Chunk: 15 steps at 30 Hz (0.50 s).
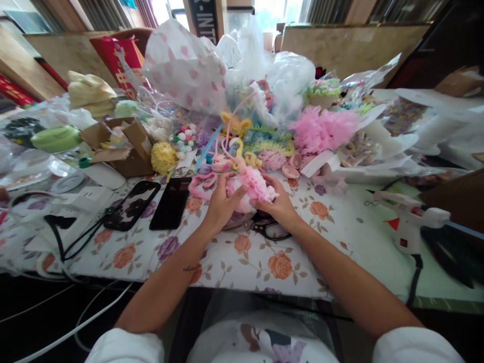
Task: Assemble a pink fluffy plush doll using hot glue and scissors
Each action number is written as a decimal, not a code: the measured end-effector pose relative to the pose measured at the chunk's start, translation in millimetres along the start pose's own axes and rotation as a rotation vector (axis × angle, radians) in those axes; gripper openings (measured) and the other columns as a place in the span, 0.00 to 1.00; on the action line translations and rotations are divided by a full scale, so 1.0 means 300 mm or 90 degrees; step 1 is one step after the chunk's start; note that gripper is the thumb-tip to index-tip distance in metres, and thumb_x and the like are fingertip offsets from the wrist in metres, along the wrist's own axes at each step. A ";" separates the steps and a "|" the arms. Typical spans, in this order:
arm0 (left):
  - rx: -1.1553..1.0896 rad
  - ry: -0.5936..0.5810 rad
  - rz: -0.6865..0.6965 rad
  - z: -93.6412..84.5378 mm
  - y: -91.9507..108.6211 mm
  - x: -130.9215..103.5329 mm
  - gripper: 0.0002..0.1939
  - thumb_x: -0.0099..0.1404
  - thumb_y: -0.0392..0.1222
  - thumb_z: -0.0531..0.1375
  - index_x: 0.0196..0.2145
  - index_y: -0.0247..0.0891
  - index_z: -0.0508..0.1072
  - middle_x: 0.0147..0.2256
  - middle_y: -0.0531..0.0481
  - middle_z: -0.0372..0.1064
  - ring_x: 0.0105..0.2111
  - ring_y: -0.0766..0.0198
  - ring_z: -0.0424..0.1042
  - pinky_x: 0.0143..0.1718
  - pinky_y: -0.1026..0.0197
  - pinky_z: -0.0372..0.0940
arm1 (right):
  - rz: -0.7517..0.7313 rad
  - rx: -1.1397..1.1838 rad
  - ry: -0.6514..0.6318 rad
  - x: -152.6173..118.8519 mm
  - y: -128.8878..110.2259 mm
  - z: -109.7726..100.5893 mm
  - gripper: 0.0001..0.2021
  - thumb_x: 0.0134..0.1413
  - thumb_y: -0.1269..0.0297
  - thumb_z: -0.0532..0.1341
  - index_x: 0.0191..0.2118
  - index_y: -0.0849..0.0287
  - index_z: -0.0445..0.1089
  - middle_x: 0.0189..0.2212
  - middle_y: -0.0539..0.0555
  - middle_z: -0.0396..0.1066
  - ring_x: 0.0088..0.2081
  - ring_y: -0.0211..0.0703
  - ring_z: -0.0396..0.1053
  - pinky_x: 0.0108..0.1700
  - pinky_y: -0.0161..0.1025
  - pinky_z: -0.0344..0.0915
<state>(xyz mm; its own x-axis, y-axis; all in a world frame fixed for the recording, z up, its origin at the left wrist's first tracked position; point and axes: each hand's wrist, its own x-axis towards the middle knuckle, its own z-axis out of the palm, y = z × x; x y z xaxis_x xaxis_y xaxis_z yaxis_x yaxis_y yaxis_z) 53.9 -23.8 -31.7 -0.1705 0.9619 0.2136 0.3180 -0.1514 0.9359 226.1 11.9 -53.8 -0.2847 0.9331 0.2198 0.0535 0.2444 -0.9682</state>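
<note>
Both hands are closed around a soft pink-and-white craft piece with ruffled trim, just above the flowered tablecloth. My left hand grips its left side, thumb across the front. On the other side, my right hand holds the ruffled edge. What exactly the piece is, I cannot make out. Below the hands lies a pair of black-handled scissors, partly covered. A pink fuzzy strip curls on the cloth beside my left hand. Pink round pieces sit beyond my right hand.
Two phones lie to the left, near a power strip with cables. A glue gun stands at the right. Across the back are a cardboard box, pink tulle, pompoms and plastic bags.
</note>
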 end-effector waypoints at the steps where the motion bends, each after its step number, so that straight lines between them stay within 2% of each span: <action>1: 0.013 0.001 0.004 -0.004 0.000 0.000 0.26 0.62 0.57 0.60 0.53 0.42 0.66 0.53 0.45 0.66 0.52 0.54 0.64 0.53 0.56 0.56 | -0.009 -0.019 0.002 0.001 0.002 0.002 0.38 0.37 0.50 0.71 0.55 0.56 0.62 0.55 0.61 0.65 0.54 0.56 0.65 0.56 0.53 0.63; 3: 0.012 0.000 0.005 -0.012 -0.004 0.001 0.24 0.63 0.58 0.59 0.51 0.42 0.68 0.52 0.46 0.67 0.51 0.55 0.65 0.53 0.57 0.56 | -0.020 -0.035 0.001 0.002 0.006 0.008 0.35 0.38 0.51 0.71 0.54 0.57 0.64 0.54 0.61 0.66 0.55 0.57 0.64 0.57 0.54 0.61; 6: -0.037 0.016 -0.003 -0.028 -0.013 0.005 0.19 0.64 0.57 0.57 0.43 0.41 0.73 0.43 0.48 0.71 0.46 0.56 0.67 0.50 0.58 0.58 | -0.018 -0.029 0.002 0.001 0.007 0.013 0.33 0.39 0.50 0.71 0.52 0.57 0.66 0.51 0.60 0.68 0.54 0.57 0.65 0.57 0.53 0.60; 11: -0.032 0.095 0.006 -0.048 0.000 0.003 0.15 0.65 0.52 0.57 0.32 0.40 0.76 0.31 0.49 0.70 0.38 0.57 0.68 0.44 0.59 0.60 | -0.036 -0.113 -0.004 -0.004 -0.003 0.014 0.28 0.43 0.52 0.68 0.51 0.55 0.68 0.50 0.58 0.70 0.52 0.55 0.66 0.56 0.52 0.61; 13: 0.011 0.118 0.053 -0.050 0.012 -0.003 0.12 0.65 0.49 0.57 0.32 0.40 0.76 0.33 0.49 0.70 0.39 0.57 0.68 0.45 0.60 0.61 | -0.046 -0.139 -0.008 -0.004 -0.006 0.018 0.27 0.45 0.54 0.67 0.52 0.56 0.68 0.50 0.58 0.70 0.51 0.54 0.67 0.55 0.52 0.62; 15: 0.060 0.135 0.119 -0.048 0.024 -0.012 0.09 0.64 0.44 0.57 0.36 0.40 0.76 0.38 0.48 0.71 0.43 0.57 0.68 0.48 0.59 0.61 | -0.058 -0.155 -0.005 -0.004 -0.006 0.027 0.26 0.45 0.57 0.67 0.52 0.56 0.67 0.50 0.58 0.70 0.50 0.54 0.68 0.54 0.51 0.63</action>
<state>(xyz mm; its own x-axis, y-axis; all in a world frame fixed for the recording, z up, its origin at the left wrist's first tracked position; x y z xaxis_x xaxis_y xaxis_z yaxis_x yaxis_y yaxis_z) 43.4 -31.6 -21.7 -0.2888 0.8492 0.4422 0.4450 -0.2899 0.8473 218.5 8.2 -53.2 -0.3056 0.9024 0.3037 0.2551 0.3849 -0.8870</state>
